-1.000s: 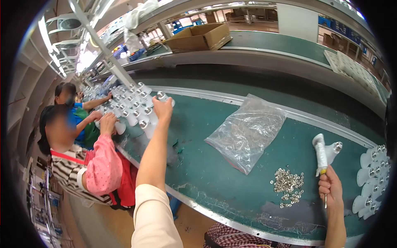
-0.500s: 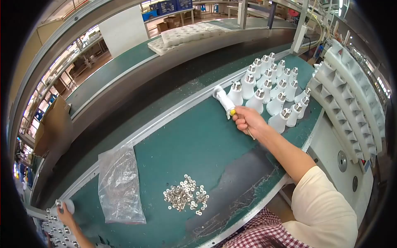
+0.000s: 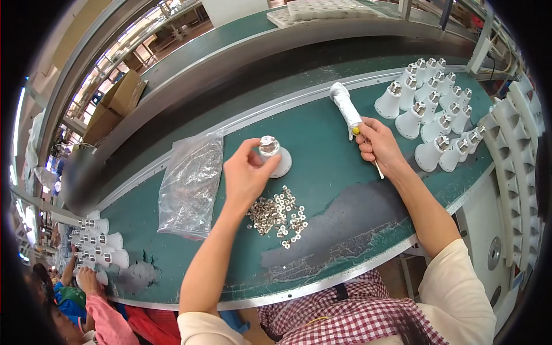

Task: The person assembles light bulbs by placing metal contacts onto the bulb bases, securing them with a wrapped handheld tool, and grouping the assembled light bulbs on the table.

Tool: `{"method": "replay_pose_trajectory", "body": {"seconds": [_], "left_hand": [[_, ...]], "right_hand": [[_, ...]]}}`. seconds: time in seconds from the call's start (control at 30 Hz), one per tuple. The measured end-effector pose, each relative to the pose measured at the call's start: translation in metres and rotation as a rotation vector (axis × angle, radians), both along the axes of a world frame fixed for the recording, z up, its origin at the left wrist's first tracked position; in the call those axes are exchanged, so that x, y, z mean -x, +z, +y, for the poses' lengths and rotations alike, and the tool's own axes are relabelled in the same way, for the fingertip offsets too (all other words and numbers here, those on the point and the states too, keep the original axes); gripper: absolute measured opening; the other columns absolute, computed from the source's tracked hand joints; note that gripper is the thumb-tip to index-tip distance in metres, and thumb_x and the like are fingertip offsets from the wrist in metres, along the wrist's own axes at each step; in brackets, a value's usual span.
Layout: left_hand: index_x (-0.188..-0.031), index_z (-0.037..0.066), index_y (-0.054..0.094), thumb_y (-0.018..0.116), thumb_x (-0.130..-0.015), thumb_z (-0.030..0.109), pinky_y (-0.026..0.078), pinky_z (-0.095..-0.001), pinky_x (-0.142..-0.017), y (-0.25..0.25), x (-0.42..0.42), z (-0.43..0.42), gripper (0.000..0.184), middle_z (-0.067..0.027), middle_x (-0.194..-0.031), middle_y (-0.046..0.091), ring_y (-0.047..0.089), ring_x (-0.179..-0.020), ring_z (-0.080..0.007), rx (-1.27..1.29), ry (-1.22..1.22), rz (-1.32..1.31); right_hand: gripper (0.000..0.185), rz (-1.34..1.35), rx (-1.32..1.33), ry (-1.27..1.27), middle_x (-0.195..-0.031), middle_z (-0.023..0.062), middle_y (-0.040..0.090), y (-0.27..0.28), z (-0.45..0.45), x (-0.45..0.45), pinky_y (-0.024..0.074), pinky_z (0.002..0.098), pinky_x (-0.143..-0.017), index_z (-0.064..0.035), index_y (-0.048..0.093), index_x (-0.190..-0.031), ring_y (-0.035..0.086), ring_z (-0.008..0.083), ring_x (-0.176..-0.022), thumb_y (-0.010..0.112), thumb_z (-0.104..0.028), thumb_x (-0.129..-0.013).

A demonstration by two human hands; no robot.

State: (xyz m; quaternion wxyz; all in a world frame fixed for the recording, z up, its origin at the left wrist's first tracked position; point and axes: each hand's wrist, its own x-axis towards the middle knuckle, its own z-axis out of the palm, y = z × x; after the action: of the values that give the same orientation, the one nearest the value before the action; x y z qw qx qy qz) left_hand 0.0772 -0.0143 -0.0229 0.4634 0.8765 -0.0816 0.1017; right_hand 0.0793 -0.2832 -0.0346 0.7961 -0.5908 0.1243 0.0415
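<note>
Left hand [image 3: 244, 172]: one; thumb and fingers pinch one bulb body [image 3: 282, 165] near its metal cap [image 3: 268, 146]
Held bulb body: one, white, at the middle of the green table [image 3: 322, 167], cap upward, wide end down; whether it rests on the surface, I cannot tell
Right hand [image 3: 376, 144]: one, fingers curled closed round the handle of one white-wrapped tool [image 3: 348, 110]
White-wrapped tool: one, right of the held bulb body, its rounded head pointing far and left; one yellow part [image 3: 356, 131] beside the fingers, one thin shaft [image 3: 379, 169] sticking out on the near side
Metal pieces [image 3: 267, 215]: one heap, just near of the held bulb body; small, round, too many overlapping to count
Clear plastic bag [image 3: 192, 184]: one, flat, left of the left hand
Right group of bulb bodies [image 3: 409, 123]: roughly twenty, upright, caps up; overlaps prevent an exact count
Left group of bulb bodies [image 3: 114, 241]: at least four, more crowded behind them
Dark patches on the table: two plain ones, the larger [image 3: 333, 224] near and right of the heap, the smaller [image 3: 138, 277] beside the left group
Cardboard box [image 3: 115, 106]: one, far left
Co-workers: at least two, near left; one hand [image 3: 87, 280] at the left group, one pink sleeve [image 3: 112, 322]
</note>
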Motion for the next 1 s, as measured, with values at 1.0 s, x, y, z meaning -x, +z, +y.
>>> {"method": "replay_pose_trajectory", "body": {"seconds": [1.0], "left_hand": [[-0.079,0.003,0.062,0.066,-0.068,0.000,0.046,-0.0318,-0.057,0.040,0.001,-0.001,0.013,-0.0078,-0.071,0.058,0.056,-0.064,-0.0217,-0.514,-0.056,-0.740]], "right_hand": [[0.037,0.001,0.032,0.052,-0.070,0.0023,0.046,0.001,0.001,-0.001,0.0272,0.0187,-0.037,0.0024,0.039,-0.119,0.034,0.0027,-0.047,0.050,-0.013,-0.088]]}}
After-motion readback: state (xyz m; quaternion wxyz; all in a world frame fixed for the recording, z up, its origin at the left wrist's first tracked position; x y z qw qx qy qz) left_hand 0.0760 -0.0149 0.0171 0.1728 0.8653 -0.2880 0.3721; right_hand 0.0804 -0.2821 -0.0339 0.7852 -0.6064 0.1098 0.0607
